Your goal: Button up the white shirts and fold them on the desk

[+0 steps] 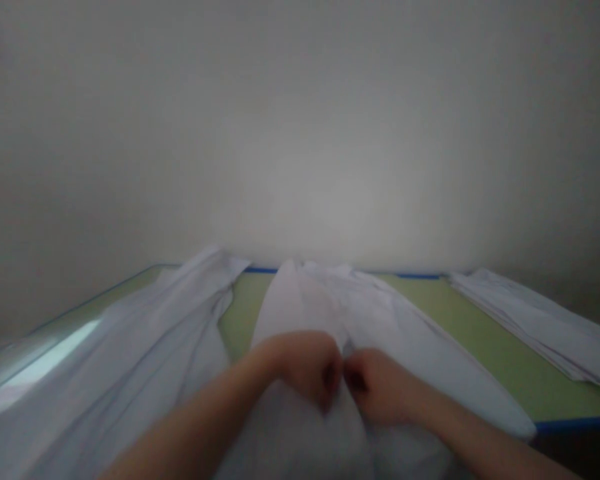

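Note:
A white garment [330, 300] lies spread along the middle of a green table [480, 347]. My left hand [305, 367] and my right hand [380, 387] meet over its front, knuckles almost touching. Both are closed in a pinch on the white cloth at the centre seam. The picture is blurred, so what the fingertips hold beyond the cloth is too small to make out.
More white cloth [145, 347] is heaped on the left part of the table. A flat stack of white fabric [535, 327] lies at the right. The table has a blue edge [575, 423]. A plain pale wall [300, 133] rises right behind it.

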Available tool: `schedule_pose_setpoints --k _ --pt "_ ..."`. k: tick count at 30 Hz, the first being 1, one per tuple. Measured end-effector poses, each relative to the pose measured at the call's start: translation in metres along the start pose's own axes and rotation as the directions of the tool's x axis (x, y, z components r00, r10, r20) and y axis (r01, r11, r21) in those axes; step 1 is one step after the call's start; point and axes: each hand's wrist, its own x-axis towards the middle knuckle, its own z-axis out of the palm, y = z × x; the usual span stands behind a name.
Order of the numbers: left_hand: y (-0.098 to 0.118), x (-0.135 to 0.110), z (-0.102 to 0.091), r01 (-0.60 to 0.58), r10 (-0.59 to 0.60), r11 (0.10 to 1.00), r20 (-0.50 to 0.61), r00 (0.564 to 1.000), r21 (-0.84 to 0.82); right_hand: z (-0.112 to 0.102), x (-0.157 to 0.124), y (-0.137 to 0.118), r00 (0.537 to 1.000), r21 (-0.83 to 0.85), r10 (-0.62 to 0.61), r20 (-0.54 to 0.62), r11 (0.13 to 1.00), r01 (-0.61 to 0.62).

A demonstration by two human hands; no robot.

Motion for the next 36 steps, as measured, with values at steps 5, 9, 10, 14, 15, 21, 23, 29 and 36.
schedule_pose_setpoints --k 5,9,10,14,15,21,23,29,36 --pt "0.001 0.002 0.003 0.036 -0.035 0.999 -0.047 0.998 0.011 -0.009 -0.014 0.002 0.998 -0.126 -0.046 -0.050 0.991 0.039" --pt "0.008 0.007 0.007 0.102 -0.097 0.994 -0.117 0.988 0.037 -0.004 -0.019 -0.012 0.994 -0.294 -0.009 -0.113 0.955 -0.025" --pt "0.010 0.008 0.007 0.106 -0.099 0.993 -0.135 0.986 0.047 -0.001 -0.019 -0.017 0.992 -0.316 0.006 -0.123 0.948 -0.045" --pt "0.008 0.009 0.003 0.085 -0.077 0.995 -0.148 0.986 0.043 0.008 -0.015 -0.030 0.989 -0.326 0.039 -0.146 0.942 -0.085" --pt "0.005 0.007 0.000 0.082 -0.079 0.996 -0.129 0.988 0.017 0.008 -0.014 -0.030 0.988 -0.325 0.044 -0.147 0.942 -0.091" --pt "-0.015 -0.015 -0.024 0.117 -0.118 0.972 0.008 0.993 -0.203 0.004 -0.017 -0.021 0.988 -0.311 0.047 -0.145 0.946 -0.091" --pt "-0.020 -0.018 -0.027 0.125 -0.113 0.961 0.063 0.992 -0.246 0.001 -0.019 -0.022 0.986 -0.305 0.024 -0.166 0.949 -0.074" --pt "-0.021 -0.016 -0.024 0.062 -0.045 0.970 0.079 0.996 -0.235 0.003 -0.006 -0.036 0.990 -0.092 -0.123 -0.062 0.989 0.117" --pt "-0.024 -0.018 -0.026 0.050 -0.028 0.950 0.076 0.997 -0.310 0.005 0.015 -0.037 0.970 -0.200 -0.239 0.043 0.949 0.242"
